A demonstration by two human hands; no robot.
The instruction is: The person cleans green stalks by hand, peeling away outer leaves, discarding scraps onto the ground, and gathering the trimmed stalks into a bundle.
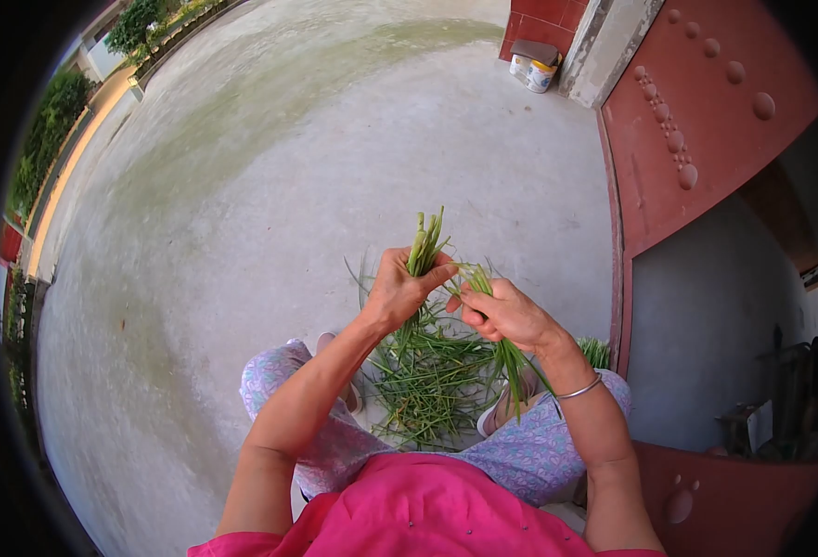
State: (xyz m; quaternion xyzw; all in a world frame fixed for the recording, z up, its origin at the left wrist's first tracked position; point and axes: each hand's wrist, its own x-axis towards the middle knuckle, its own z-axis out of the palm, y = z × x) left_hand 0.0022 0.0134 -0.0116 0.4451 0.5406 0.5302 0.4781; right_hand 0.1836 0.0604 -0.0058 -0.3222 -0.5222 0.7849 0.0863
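In the head view, my left hand [401,287] is closed around a bunch of long green stalks [425,245], their thick ends pointing up. Close beside it on the right, my right hand [504,316] grips a second bunch of green stalks [513,364], whose leaves hang down past my wrist. The fingertips of both hands are near each other at the tops of the bunches. A loose pile of green stalks [432,385] lies on the ground below, between my feet.
Around me is a grey concrete floor [325,186]. More green stalks [594,352] lie by my right knee. At the right stands a red door [706,111] beside a dark doorway. White buckets [541,74] sit by the wall at the top.
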